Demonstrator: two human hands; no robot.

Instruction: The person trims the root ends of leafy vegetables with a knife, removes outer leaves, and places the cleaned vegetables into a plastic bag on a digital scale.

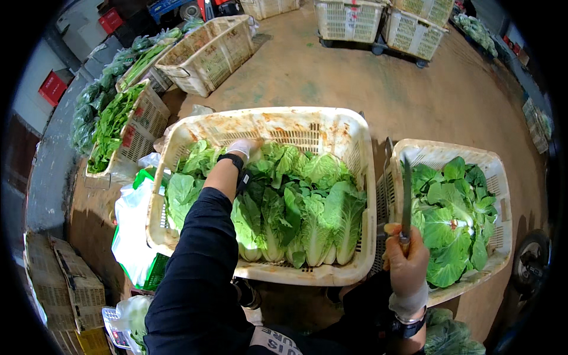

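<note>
The left hand [242, 146], in a pale glove, reaches to the far side of the big cream crate [349, 142] and rests among the cabbages [296, 207] packed there; its fingers curl down into the leaves, though whether they have closed on a head cannot be told. The cabbages lie in a row with white stems toward the person, which keeps the stems within easy reach. The right hand [407, 260] is wrapped tight around the handle of a knife [406, 195], blade pointing up and away from the body, held over the gap beside the second crate [503, 189] of loose greens [452, 225].
</note>
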